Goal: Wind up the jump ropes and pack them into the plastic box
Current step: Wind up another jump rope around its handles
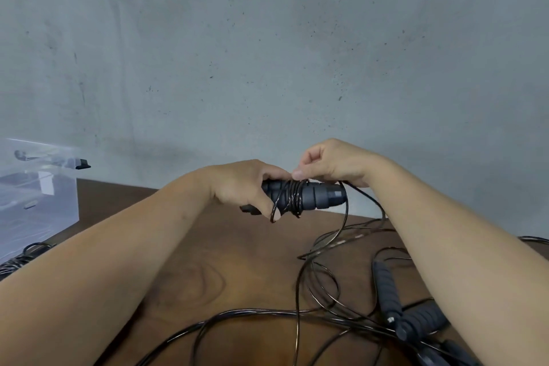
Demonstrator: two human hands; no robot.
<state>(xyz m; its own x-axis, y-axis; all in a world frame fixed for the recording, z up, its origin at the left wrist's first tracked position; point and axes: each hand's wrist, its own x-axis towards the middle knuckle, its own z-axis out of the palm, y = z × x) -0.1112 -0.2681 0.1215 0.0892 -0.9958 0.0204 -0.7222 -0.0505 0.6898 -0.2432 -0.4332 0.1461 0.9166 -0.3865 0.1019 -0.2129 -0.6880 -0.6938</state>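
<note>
— What's in the hands, from where you stand?

— The left hand point(240, 184) grips a pair of dark jump-rope handles point(309, 194) held level above the brown wooden surface point(237, 261), fingers curled round the bundle. Several turns of thin black cord point(289, 197) already wrap the handles.

— And the other hand?

— The right hand point(329, 165) sits just over the bundle, fingers point(298, 173) pinching the cord at the top of the wraps. The loose rest of that cord point(346, 217) drops off the right end and trails in loops onto the surface.

— More ropes?

— A second pair of grey ribbed handles point(416, 321) lies at the right under the forearm, amid tangled cord. Another coil point(20, 258) shows at the left edge.

— The box?

— The clear plastic box point(38, 205) stands far left against the grey concrete wall point(267, 38), dark items faintly visible inside.
</note>
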